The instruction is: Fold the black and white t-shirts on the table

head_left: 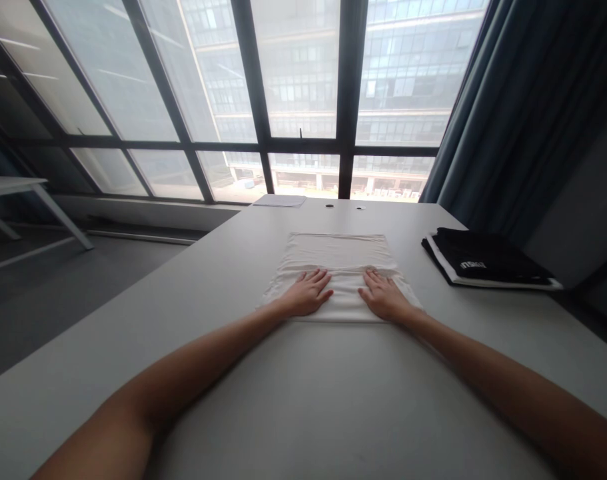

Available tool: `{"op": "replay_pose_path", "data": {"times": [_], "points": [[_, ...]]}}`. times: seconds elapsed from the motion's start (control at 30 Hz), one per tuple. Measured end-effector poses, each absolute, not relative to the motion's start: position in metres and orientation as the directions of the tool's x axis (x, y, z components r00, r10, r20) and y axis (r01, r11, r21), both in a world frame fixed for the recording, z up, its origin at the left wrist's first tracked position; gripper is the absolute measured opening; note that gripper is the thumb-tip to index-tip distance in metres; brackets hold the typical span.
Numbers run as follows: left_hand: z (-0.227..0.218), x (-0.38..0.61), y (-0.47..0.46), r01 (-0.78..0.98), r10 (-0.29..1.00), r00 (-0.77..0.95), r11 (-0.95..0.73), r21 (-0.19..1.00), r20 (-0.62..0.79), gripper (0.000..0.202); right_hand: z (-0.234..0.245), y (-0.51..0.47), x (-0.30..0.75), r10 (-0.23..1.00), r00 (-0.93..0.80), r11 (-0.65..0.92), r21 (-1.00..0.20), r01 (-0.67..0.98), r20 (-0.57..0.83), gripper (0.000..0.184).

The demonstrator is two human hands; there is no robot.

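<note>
A folded white cloth [339, 257] lies flat in the middle of the grey table [263, 387]. My left hand [307, 292] rests palm down on the cloth's near left part, fingers stretched out and together. My right hand [383, 295] lies flat on the near right part in the same way. Both hands press on a folded-over near edge of the cloth. Neither hand grips anything.
A stack of folded black and white garments [486, 265] sits at the table's right edge. A sheet of paper [280, 200] lies at the far edge by the window. A dark curtain [523, 100] hangs on the right. Another table [13, 190] stands at far left.
</note>
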State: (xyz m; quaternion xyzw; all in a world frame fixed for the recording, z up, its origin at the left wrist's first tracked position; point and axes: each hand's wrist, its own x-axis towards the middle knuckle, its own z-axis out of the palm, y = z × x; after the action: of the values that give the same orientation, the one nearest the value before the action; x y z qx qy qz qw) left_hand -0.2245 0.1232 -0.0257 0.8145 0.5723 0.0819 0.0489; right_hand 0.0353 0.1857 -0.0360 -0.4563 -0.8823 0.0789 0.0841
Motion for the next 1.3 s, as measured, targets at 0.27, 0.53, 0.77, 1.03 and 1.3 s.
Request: {"op": "replay_pose_path", "data": {"times": [0.27, 0.53, 0.77, 1.03, 1.3], "points": [[-0.018, -0.264, 0.117, 0.984, 0.989, 0.146, -0.148, 0.097, 0.031, 0.071, -0.033, 0.205, 0.091, 0.876, -0.474, 0.482, -0.118, 0.868, 0.086, 0.059], [-0.017, -0.217, 0.138, 0.953, 0.962, 0.268, -0.273, 0.13, 0.058, 0.073, -0.026, 0.215, 0.024, 0.801, -0.584, 0.598, -0.199, 0.776, 0.13, 0.062], [-0.028, -0.269, 0.132, 0.976, 0.982, 0.183, -0.187, 0.112, 0.039, 0.072, -0.036, 0.246, 0.058, 0.817, -0.575, 0.574, -0.15, 0.805, 0.044, 0.064], [-0.011, -0.32, 0.077, 0.92, 0.94, 0.337, -0.342, 0.191, 0.063, 0.064, -0.023, 0.236, 0.112, 0.75, -0.584, 0.651, -0.186, 0.736, 0.311, 0.053], [-0.002, -0.338, 0.011, 0.851, 0.869, 0.494, -0.488, 0.192, 0.019, 0.057, -0.023, 0.162, 0.153, 0.46, -0.862, 0.872, -0.295, 0.391, 0.214, 0.056]]}}
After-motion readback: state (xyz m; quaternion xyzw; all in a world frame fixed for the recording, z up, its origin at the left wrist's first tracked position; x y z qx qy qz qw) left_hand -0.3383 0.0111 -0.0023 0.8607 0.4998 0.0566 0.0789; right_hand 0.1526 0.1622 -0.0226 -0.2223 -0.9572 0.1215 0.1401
